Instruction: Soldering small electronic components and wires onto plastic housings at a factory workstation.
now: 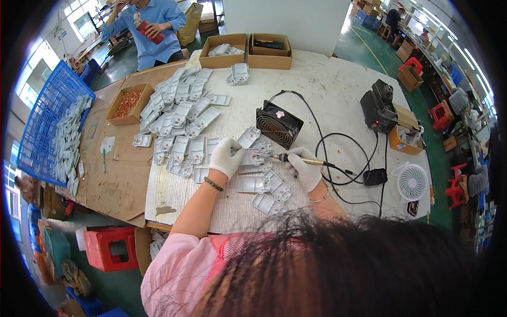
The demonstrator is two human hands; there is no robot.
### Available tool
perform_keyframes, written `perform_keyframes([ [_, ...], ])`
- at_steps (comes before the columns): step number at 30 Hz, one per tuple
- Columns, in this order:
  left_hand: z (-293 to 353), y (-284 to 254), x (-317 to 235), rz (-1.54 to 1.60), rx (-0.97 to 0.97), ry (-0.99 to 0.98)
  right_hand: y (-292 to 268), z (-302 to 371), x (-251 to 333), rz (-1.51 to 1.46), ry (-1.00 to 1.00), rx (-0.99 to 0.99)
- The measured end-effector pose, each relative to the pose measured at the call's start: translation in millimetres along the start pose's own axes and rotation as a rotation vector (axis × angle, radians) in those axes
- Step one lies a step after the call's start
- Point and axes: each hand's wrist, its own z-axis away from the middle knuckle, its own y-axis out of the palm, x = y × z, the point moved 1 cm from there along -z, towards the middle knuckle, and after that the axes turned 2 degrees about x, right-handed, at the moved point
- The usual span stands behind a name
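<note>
My right hand [305,168], in a white glove, is closed around a soldering iron [283,157]. The iron's metal tip points left, over a small pale plastic housing [255,157] with tiny parts inside. At that housing's left side, my gloved left hand [227,157] has its fingers bent and pressed together; what they pinch is too small to make out. Other pale housings [252,184] lie just below, between my forearms. A black fan with a round wire guard [275,130] stands right behind the work.
A heap of housings [182,100] spreads at left, beside a box of copper-coloured parts [127,105] and a blue basket [39,121]. Cables [322,142] loop toward a black soldering station [378,108]. A white fan [412,182] stands far right. Across the table, a person [150,31] holds a red bottle.
</note>
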Motion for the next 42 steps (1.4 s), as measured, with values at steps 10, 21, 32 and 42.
perform_keyframes([
  [10,0.0,1.2,2.7,0.03,-0.005,0.018,2.8,1.9,3.4,0.015,-0.014,0.017],
  [21,0.1,-1.5,-1.7,0.013,0.015,-0.005,1.1,-1.1,-0.4,0.057,-0.029,0.025],
  [32,0.4,0.3,0.4,0.007,-0.006,0.041,0.5,1.0,1.4,0.066,-0.057,0.054],
  [42,0.4,-0.9,-0.1,-0.009,-0.005,0.062,4.7,-1.0,-1.7,0.066,-0.082,0.09],
])
